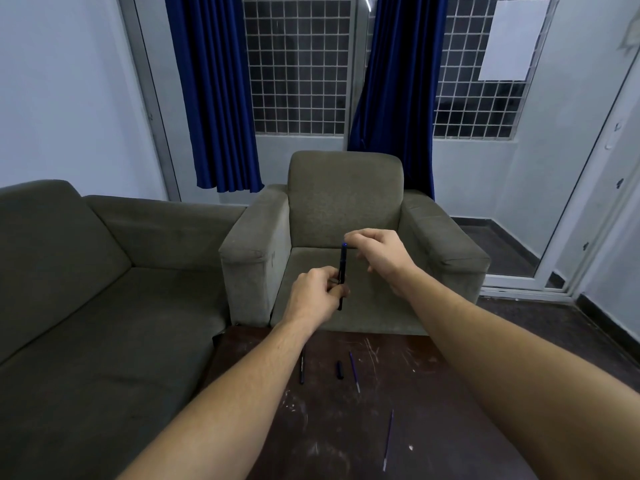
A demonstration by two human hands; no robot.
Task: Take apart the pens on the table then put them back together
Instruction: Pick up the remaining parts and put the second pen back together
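I hold a dark blue pen (343, 268) upright in the air above the table's far edge. My left hand (313, 296) grips its lower part. My right hand (375, 249) pinches the blue top end of the same pen with fingertips. On the dark wooden table (433, 393) below lie loose pen parts: a dark barrel (302, 367), a short dark cap (339, 370), a thin blue refill (354, 372), and a second thin refill (388, 439) nearer to me.
A grey armchair (346, 202) stands directly beyond the table. A grey sofa (86, 289) fills the left side. Blue curtains (214, 91) and a barred window are behind; a glass door (571, 220) is at the right.
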